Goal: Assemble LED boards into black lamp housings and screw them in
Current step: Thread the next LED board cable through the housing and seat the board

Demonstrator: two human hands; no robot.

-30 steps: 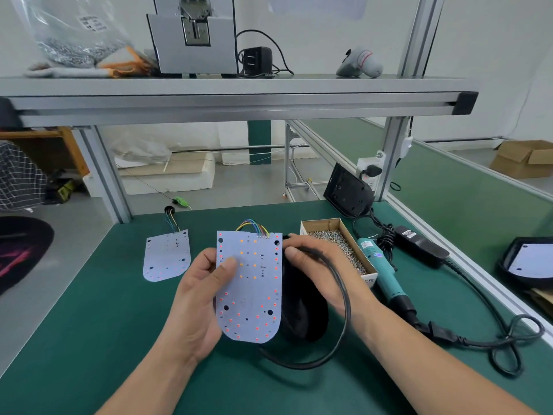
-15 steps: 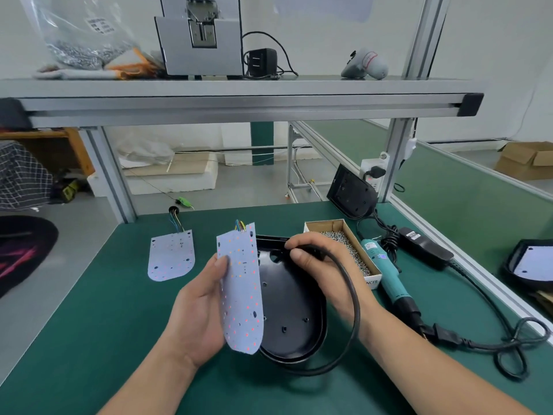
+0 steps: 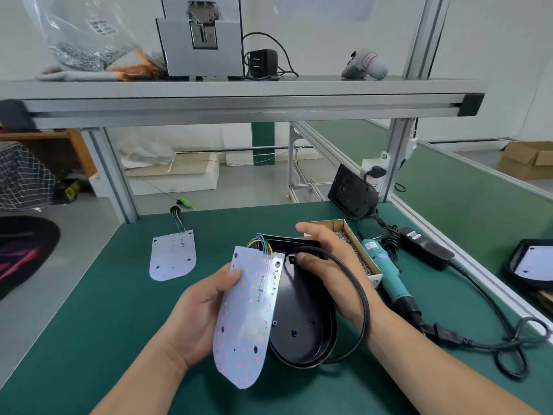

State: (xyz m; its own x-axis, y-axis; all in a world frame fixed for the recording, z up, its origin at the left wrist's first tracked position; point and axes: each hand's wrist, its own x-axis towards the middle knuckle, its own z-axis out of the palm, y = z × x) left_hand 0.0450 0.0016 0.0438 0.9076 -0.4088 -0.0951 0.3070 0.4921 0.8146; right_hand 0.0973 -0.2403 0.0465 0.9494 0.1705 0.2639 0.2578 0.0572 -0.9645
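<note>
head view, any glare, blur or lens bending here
Head view: soft even light, only faint shadows on the green table; a pale sheen runs down the LED board held by the left hand, and the board's lower end looks slightly smeared; the wide lens bows the shelf rail and tilts the uprights.

Green-topped bench (image 3: 89, 310) under aluminium shelf (image 3: 239, 100) — white walls (image 3: 478, 40).

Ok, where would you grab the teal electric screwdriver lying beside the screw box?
Around the teal barrel of the electric screwdriver, coming from above and the right. It lies flat, the screw box crowds its left side, and the cord leaves its near end.
</note>
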